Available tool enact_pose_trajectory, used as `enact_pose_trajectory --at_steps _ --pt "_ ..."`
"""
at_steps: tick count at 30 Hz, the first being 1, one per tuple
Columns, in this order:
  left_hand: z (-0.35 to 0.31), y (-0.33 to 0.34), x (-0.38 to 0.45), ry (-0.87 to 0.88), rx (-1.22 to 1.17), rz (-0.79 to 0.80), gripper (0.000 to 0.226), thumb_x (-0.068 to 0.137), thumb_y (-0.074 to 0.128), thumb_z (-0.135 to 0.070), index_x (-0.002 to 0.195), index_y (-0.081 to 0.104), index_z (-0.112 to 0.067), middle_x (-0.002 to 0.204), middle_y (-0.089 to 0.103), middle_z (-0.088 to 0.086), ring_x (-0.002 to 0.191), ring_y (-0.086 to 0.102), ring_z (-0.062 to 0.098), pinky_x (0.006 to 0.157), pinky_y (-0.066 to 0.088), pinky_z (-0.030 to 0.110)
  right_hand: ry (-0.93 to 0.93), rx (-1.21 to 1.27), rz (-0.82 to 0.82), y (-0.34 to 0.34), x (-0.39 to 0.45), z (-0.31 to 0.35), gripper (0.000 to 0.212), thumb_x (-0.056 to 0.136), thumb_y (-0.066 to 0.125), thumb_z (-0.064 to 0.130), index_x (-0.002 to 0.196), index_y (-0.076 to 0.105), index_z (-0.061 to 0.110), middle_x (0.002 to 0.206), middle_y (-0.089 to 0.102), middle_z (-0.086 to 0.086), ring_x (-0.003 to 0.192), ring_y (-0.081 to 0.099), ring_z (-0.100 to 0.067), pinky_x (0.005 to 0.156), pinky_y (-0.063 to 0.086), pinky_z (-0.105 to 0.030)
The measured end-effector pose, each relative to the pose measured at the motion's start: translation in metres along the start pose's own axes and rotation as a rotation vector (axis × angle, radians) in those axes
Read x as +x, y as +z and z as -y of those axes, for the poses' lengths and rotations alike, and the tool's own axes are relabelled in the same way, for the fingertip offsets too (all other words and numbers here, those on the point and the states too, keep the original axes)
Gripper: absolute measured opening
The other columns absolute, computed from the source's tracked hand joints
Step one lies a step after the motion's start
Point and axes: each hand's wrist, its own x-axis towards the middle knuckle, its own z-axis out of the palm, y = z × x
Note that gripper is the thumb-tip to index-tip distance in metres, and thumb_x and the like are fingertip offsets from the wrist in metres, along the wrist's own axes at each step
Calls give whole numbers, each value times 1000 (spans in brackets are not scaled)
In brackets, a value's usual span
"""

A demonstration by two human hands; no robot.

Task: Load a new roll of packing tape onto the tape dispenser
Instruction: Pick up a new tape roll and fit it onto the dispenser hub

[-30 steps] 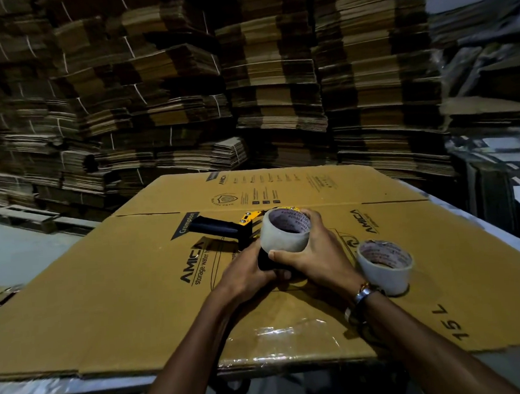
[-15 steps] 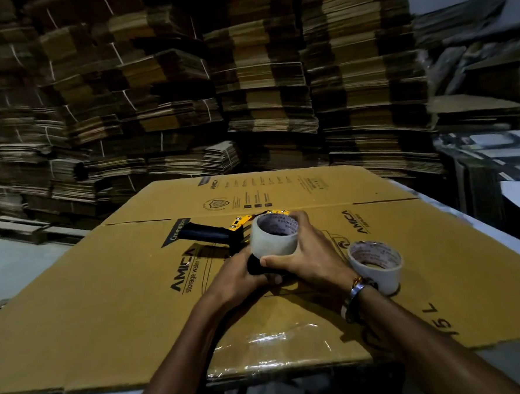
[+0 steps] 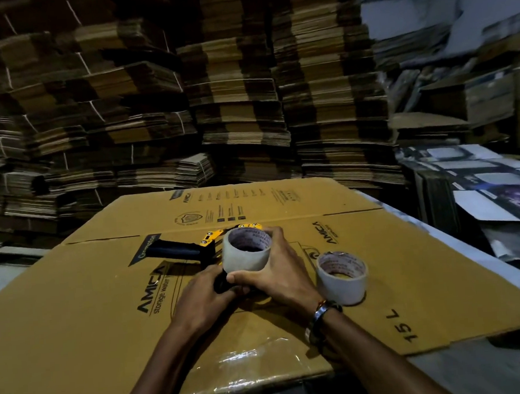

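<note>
Since the right hand (image 3: 283, 274) is clamped round the tape roll (image 3: 246, 249) at frame centre, core pointing up, it's sitting right over the dispenser (image 3: 195, 249), whose handle runs left; left hand (image 3: 208, 297) pins the dispenser's near end.

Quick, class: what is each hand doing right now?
Left hand: closed on the tape dispenser.
Right hand: closed around the tape roll sitting on the dispenser.

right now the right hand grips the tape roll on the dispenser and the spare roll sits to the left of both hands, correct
Not quite. The head view shows the spare roll to the right of both hands, beside the right wrist. The right hand does grip the tape roll on the dispenser.
</note>
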Motion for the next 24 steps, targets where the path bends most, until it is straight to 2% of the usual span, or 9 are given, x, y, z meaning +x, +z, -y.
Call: enact_pose_trajectory --at_steps 3,6,9,11,14,17,20,24 --pt "-4 0 -2 -2 9 -4 46 85 71 -48 123 60 -24 115 63 -4 100 60 13 82 53 37 5 47 102 -12 5 -4 99 54 85 67 130 31 34 134 55 6 119 57 -16 98 53 -38" --pt "-8 -2 -4 9 15 -9 51 86 71 -43 131 57 -24 124 62 -3 108 59 15 88 52 37 3 81 180 -22 13 -6 96 59 88 57 131 30 32 132 53 9 118 56 -12 100 51 -33" --pt "-9 -4 -4 9 15 -1 54 86 72 -43 134 55 -24 130 62 -3 113 58 15 92 52 38 -5 169 286 -25 18 -8 116 65 91 40 150 12 35 134 45 12 124 49 -9 102 41 -25" --pt "-8 -5 -4 6 11 8 55 86 72 -44 134 55 -24 130 61 -4 114 58 16 94 51 41 -27 201 329 -23 20 -11 123 67 90 34 154 5 37 134 43 13 127 47 -8 103 39 -23" --pt "-7 -4 -3 4 21 7 57 82 70 -53 132 57 -29 128 61 -8 114 58 15 94 52 43 -42 224 290 -17 19 -15 112 68 91 32 154 19 34 137 50 14 127 51 -6 102 43 -18" --pt "-5 -1 -3 -8 88 9 51 87 66 -52 132 55 -31 127 60 -9 114 57 15 92 51 41 -56 207 196 -9 18 -18 105 61 92 41 147 32 34 134 57 14 123 55 -4 106 47 -29" --pt "-1 0 -2 -10 127 17 52 87 60 -59 131 55 -31 128 61 -8 113 57 15 91 51 42 -55 188 128 -1 17 -21 108 53 90 56 143 33 39 132 58 16 122 57 -5 106 49 -38" --pt "-3 2 1 3 153 41 59 84 58 -64 134 52 -33 132 59 -8 118 55 15 96 47 41 -29 170 68 4 15 -19 111 49 87 64 142 32 40 133 58 14 122 57 -10 105 49 -39"
